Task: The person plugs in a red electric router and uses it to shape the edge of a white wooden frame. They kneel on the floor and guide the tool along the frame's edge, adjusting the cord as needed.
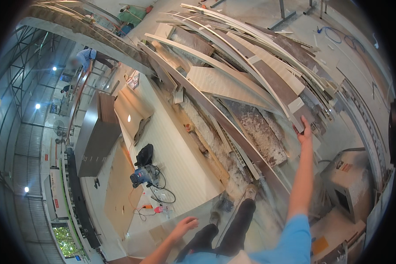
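Note:
My right hand (304,131) is stretched out to the right, its fingers closed round the near end of a long brown and pale board (273,79). That board lies on top of a heap of offcut strips and panels (229,83). A pale label-like patch is on it close to my fingers. Low in the middle, my left hand (185,227) hangs in the air with fingers loosely extended and nothing in them. Nearest to it is the corner of a bench topped by a pale wood-grain sheet (176,149). A blue corded power tool (141,176) rests there.
Dusty boards (255,132) lean along the bench side near my feet. A grey metal box (347,185) stands at the right. On the bench are a stack of dark panels (99,132) and a curved brown sheet (132,110). Another person (87,56) bends over far left.

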Available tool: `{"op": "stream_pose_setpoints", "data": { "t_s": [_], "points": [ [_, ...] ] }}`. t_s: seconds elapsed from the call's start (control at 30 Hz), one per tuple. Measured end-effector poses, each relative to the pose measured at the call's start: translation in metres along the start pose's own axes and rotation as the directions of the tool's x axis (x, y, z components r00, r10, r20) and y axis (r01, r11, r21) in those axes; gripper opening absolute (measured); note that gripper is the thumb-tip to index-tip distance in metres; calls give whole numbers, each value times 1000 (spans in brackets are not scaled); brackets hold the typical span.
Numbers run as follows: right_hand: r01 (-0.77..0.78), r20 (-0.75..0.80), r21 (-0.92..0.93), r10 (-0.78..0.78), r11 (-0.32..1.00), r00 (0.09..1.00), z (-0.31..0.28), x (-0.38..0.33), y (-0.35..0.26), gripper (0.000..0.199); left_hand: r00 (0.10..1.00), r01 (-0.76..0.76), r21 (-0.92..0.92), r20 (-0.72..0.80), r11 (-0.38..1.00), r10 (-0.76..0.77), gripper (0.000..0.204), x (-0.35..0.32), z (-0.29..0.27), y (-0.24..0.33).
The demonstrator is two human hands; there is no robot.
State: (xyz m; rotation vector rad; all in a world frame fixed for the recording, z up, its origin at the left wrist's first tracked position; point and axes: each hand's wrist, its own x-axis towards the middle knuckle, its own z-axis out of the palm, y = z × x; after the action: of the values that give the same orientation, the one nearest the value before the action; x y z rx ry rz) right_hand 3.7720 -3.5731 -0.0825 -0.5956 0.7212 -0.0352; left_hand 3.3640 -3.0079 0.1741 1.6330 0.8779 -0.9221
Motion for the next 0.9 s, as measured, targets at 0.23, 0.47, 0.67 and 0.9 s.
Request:
{"op": "stream_pose_setpoints", "data": {
  "t_s": [0.23, 0.47, 0.67, 0.9],
  "points": [
    [336, 208, -170, -300, 926, 931, 50, -108, 10, 63, 980, -180, -7, 90, 984, 180, 44, 77, 53, 69],
    [575, 308, -486, -487, 659, 818, 60, -266, 42, 67, 901, -296, -410, 179, 863, 394, 55, 166, 133, 232],
    [445, 122, -598, -473, 667, 873, -3, -396, 52, 66, 928, -226, -619, 98, 752, 359, 87, 221, 181, 335],
    [203, -193, -478, -328, 854, 925, -110, -586, 80, 91, 837, -119, -812, 227, 572, 498, 94, 277, 189, 432]
  ]
}}
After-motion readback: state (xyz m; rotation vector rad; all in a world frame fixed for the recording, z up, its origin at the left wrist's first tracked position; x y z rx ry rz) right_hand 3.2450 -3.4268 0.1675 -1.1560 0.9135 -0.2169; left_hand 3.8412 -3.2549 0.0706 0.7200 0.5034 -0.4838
